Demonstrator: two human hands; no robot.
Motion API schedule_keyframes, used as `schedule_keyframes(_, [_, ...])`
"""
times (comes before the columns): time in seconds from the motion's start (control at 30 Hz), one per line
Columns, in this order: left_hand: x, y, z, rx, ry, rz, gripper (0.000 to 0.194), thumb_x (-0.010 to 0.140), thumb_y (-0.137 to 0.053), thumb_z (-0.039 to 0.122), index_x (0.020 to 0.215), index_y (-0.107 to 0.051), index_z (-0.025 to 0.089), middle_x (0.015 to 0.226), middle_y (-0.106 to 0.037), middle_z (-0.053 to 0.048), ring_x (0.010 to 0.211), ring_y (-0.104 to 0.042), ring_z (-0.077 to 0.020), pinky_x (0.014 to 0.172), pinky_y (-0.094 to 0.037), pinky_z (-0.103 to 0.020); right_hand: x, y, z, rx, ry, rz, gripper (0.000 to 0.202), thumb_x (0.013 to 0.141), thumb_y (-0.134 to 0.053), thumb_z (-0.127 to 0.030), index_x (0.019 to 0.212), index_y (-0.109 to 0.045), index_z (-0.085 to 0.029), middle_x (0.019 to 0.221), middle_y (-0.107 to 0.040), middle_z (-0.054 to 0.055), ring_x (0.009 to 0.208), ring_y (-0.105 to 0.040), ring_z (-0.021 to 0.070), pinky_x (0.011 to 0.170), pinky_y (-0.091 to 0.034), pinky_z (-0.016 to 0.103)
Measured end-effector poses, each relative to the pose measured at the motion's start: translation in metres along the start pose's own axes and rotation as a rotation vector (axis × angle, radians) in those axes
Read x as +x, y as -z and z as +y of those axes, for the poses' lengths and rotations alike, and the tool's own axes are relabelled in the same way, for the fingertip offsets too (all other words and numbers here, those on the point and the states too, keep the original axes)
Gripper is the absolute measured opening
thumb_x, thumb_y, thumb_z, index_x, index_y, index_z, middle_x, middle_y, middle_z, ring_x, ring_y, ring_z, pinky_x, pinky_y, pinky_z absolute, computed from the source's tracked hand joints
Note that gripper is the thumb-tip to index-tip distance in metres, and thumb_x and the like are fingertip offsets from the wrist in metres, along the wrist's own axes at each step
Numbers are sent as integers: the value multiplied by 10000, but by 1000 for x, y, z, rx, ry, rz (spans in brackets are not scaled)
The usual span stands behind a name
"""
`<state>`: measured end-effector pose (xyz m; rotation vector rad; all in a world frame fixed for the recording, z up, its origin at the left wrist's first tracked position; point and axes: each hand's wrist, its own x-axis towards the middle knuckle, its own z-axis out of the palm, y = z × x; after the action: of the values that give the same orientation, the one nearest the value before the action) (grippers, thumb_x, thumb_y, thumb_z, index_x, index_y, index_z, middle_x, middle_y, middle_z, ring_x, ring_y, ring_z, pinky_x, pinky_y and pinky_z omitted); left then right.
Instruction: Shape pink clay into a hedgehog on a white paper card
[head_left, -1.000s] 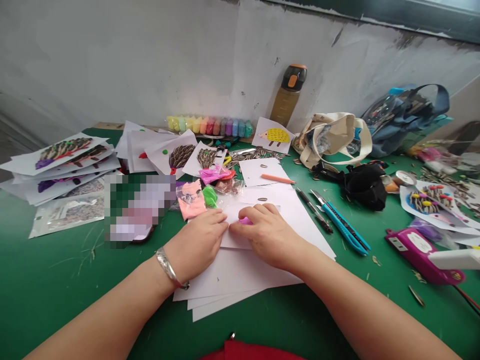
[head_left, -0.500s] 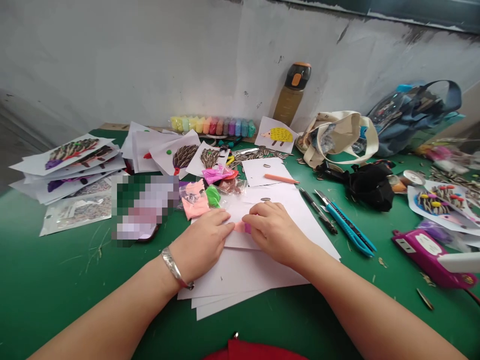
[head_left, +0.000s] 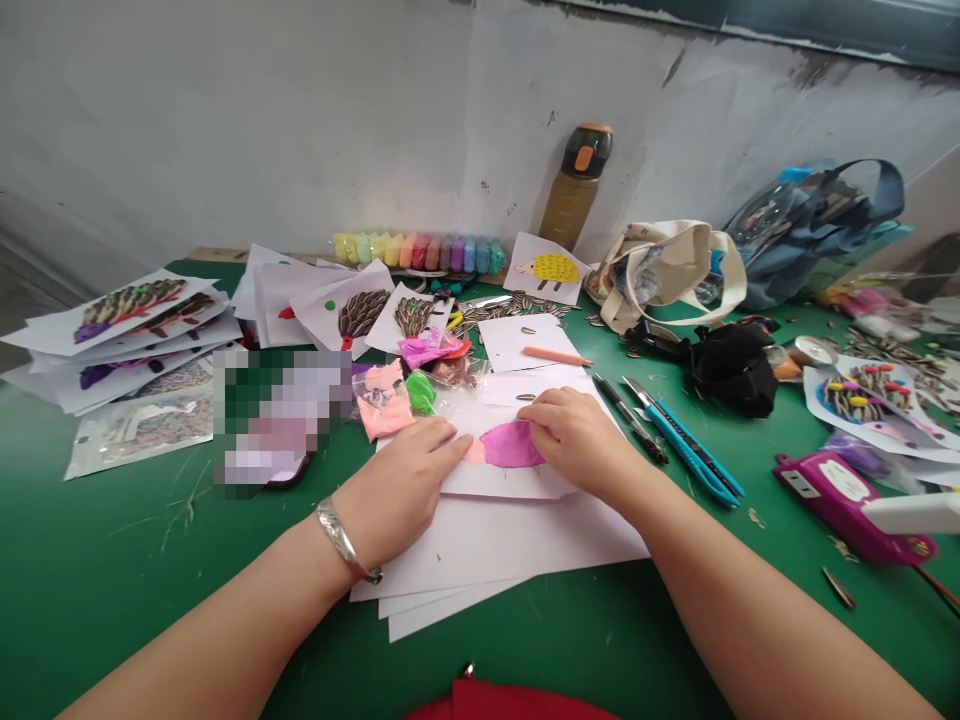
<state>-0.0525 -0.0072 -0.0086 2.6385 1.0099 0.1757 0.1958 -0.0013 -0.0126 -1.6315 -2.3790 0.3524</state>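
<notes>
A flattened purple clay shape with a small peach clay tip at its left lies on a white sheet, with short pencil lines below it. My left hand, with a silver bracelet at the wrist, rests on the sheet. Its fingers are stretched out and the fingertips are beside the peach tip. At the right end of the purple shape, my right hand has its fingers curled together against the clay's edge. What lies under those fingertips is hidden. More white paper is stacked underneath.
Beyond the hands are packets of peach clay and green clay, an orange stick and sunflower seeds. A black pen and a blue utility knife lie right. A purple device stands further right; seed pictures are piled left.
My right hand has moved right along the clay and uncovered the purple shape. My left hand stays on the sheet almost unmoved. The view has shifted slightly.
</notes>
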Motion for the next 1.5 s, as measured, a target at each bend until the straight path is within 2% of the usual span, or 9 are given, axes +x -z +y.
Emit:
schedule_keyframes(0.17, [1,-5,0,31,34,-17,594,809,-356,-71,1313,-590,138,1168,-544,-148,1078,-501,-275,956,-494,-452,3,-1,1,-26,-39,-25,337,904,-438,-73,955,-750,-188,901,-649,83,857,-560,208,749,-372,309])
schedule_keyframes(0.37, [2,-7,3,48,55,-3,575,823,-347,-66,1291,-619,128,1151,-540,-154,1061,-498,-275,955,-489,-456,4,-3,-1,-45,-59,-27,326,905,-440,-82,979,-738,-194,900,-633,79,854,-549,211,753,-365,304])
schedule_keyframes(0.53, [3,-11,2,-1,68,54,606,840,-357,-53,1386,-544,133,1127,-556,-140,1032,-502,-256,962,-486,-436,4,-3,0,-40,-61,-26,316,901,-442,-83,964,-732,-195,902,-633,81,865,-549,215,761,-365,307])
schedule_keyframes(0.7, [3,-16,1,54,107,37,604,839,-355,-45,1354,-599,155,1200,-526,-157,1088,-481,-276,986,-475,-465,3,-4,0,-21,-70,-26,326,901,-434,-78,979,-731,-187,929,-644,89,909,-563,222,791,-379,315])
schedule_keyframes(0.9, [3,-19,4,65,131,34,703,812,-355,-69,1452,-513,176,1241,-504,-165,1120,-462,-282,1026,-442,-488,3,-3,-1,-35,-64,-48,329,886,-435,-64,974,-729,-183,941,-657,92,927,-571,226,812,-391,322])
schedule_keyframes(1.0, [4,-18,5,81,130,16,668,821,-359,-61,1409,-565,179,1216,-512,-164,1109,-464,-286,1019,-442,-492,4,-2,-2,-41,-68,-50,335,889,-428,-63,983,-727,-181,936,-660,90,920,-571,225,813,-393,324])
schedule_keyframes(1.17, [5,-18,8,104,121,41,664,858,-336,-47,1447,-522,196,1191,-524,-149,1097,-464,-276,1005,-452,-484,4,-2,-2,-42,-65,-47,339,887,-427,-65,986,-726,-189,944,-662,87,928,-570,223,815,-385,322])
schedule_keyframes(1.37, [7,-19,12,160,148,49,630,882,-323,-33,1405,-571,215,1183,-536,-144,1090,-473,-278,995,-461,-477,5,-4,1,-47,-68,-51,345,892,-417,-75,992,-726,-192,969,-665,86,935,-567,226,804,-371,325])
schedule_keyframes(1.5, [8,-18,14,163,173,22,680,869,-312,-45,1477,-483,207,1213,-529,-150,1112,-465,-278,1019,-448,-488,5,-4,2,-42,-61,-50,355,885,-413,-69,993,-727,-194,974,-666,84,945,-565,224,805,-367,321])
